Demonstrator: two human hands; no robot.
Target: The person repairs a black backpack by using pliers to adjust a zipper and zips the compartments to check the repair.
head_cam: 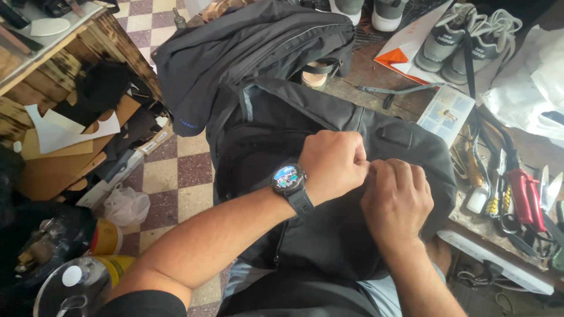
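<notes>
Workbench (376, 76): hands (367, 176) hide backpack (329, 235) seam.

A checkered floor (176, 176) of cream and maroon tiles lies below. A worn wooden tabletop (376, 73) stands right, a scorched wooden shelf (88, 44) left.

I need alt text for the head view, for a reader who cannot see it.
Both hands, left and right, pinch one spot on a black backpack lying over the person's lap. Grey sneakers and tools lie on the workbench beyond.
</notes>
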